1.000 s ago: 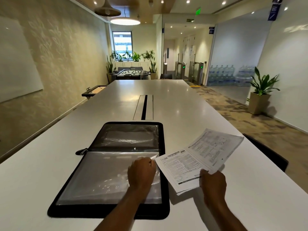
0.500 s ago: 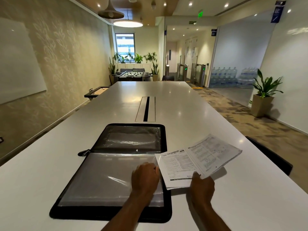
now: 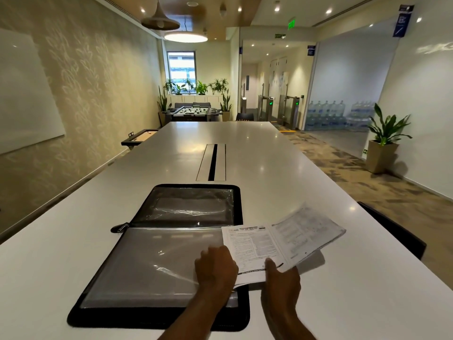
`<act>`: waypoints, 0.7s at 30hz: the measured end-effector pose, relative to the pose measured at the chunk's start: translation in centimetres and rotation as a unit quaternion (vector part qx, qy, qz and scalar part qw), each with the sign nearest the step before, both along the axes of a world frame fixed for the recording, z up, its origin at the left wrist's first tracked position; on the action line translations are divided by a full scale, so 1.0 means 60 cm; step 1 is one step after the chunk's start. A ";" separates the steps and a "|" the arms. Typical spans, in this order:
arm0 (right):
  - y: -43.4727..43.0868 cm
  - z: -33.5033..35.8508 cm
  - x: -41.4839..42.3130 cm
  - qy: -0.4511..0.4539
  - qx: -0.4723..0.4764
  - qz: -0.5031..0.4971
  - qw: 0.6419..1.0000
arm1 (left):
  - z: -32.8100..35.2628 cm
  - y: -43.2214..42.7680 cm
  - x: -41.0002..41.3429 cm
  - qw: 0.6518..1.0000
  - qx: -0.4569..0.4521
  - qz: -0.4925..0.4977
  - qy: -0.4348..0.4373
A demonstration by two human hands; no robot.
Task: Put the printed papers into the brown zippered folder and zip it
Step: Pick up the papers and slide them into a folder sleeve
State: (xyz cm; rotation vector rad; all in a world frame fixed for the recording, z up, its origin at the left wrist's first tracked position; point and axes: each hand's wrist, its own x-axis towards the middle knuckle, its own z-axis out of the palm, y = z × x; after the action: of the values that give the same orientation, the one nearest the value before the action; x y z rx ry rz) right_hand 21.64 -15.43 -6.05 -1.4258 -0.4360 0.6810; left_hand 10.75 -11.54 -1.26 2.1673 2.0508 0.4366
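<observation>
One zippered folder (image 3: 157,256) is lying fully open and flat on the long white counter (image 3: 269,168), near its close end, and its outer edge is showing black with a zipper track running round the rim. Two halves are showing: the far half is carrying a clear plastic sleeve over a dark panel, and the near half is carrying a larger clear sleeve (image 3: 152,263) that is glinting and wrinkling under the ceiling light. One zipper pull (image 3: 119,227) is sticking out at the left end of the fold, resting on the counter. The printed papers (image 3: 284,244) are forming one thin stack, white with dense black text and boxed tables, fanned so that two sheets are showing separately; how many more lie beneath cannot be told. The stack is hanging tilted over the folder's right edge, its left corner overlapping the near sleeve and its right end reaching out above bare counter. The right hand (image 3: 282,278) is gripping the stack's near edge, thumb pressing on top, fingers hidden underneath and clamped on the paper. The left hand (image 3: 215,268) is resting on the right edge of the near sleeve, touching the papers' left corner; its fingers are curled under and out of sight, so whether they are pinching the plastic cannot be told.
</observation>
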 end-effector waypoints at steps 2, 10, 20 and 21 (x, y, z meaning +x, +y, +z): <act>-0.001 -0.002 -0.002 0.000 0.001 0.022 1.000 | 0.004 0.000 0.002 0.999 -0.025 -0.013 0.037; 0.004 -0.004 -0.004 -0.017 -0.004 -0.012 1.000 | 0.013 -0.007 0.005 0.997 -0.057 -0.045 0.019; -0.001 -0.003 -0.027 -0.043 -0.016 -0.007 0.999 | 0.024 -0.022 0.013 0.997 -0.047 -0.061 0.022; -0.002 -0.002 -0.029 -0.045 -0.017 -0.003 0.999 | 0.023 -0.022 0.014 0.997 -0.047 -0.063 0.024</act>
State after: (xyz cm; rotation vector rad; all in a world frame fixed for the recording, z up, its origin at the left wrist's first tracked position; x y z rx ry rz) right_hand 19.89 -15.58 -6.16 -1.4935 -0.4915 0.6238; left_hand 11.59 -12.86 0.11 2.2557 1.9030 0.2714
